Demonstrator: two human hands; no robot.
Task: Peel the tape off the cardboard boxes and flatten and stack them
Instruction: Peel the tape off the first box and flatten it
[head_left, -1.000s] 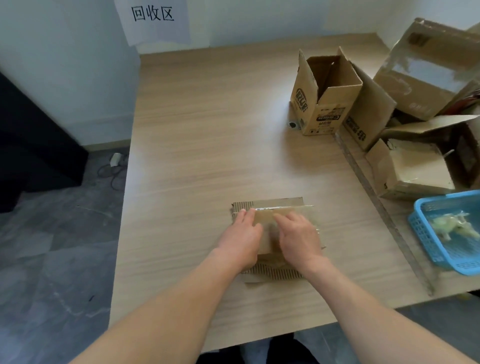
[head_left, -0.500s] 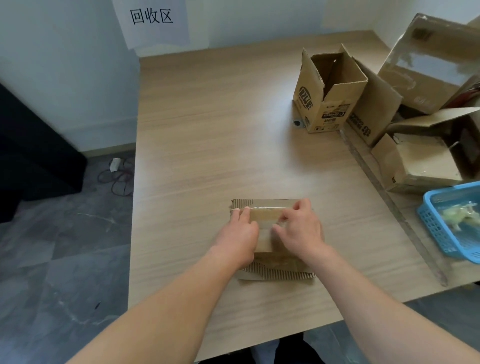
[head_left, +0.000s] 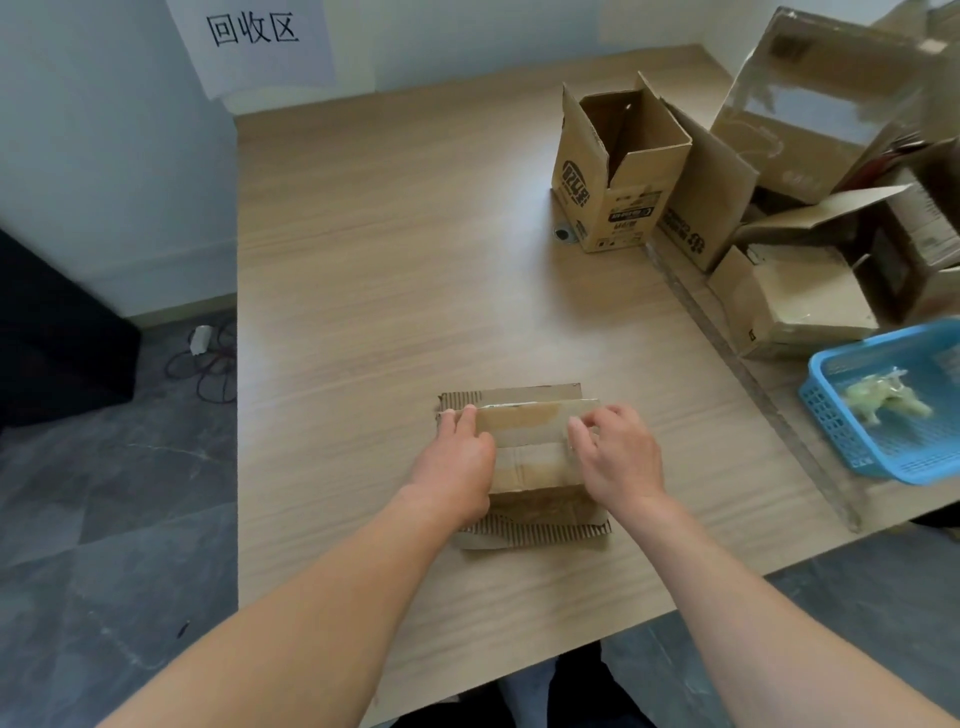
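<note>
As hands (head_left: 457, 465) (head_left: 621, 457) pin box (head_left: 535, 475), tape (head_left: 519, 423) edge pinched

I saw a bare left forearm (head_left: 311, 597) and a bare right forearm (head_left: 753, 613), uncovered to the frame's edge. The left hand (head_left: 457, 467) and right hand (head_left: 618, 457) were ungloved. Dark clothing (head_left: 587, 691) showed lowest, beside a paler patch (head_left: 524, 686) I couldn't identify.

The flattened cardboard (head_left: 524, 467) lies on the desk (head_left: 389, 260), near its front edge. The open box (head_left: 618, 171) stands behind, to the right; the basket (head_left: 841, 410) is at the far right.
</note>
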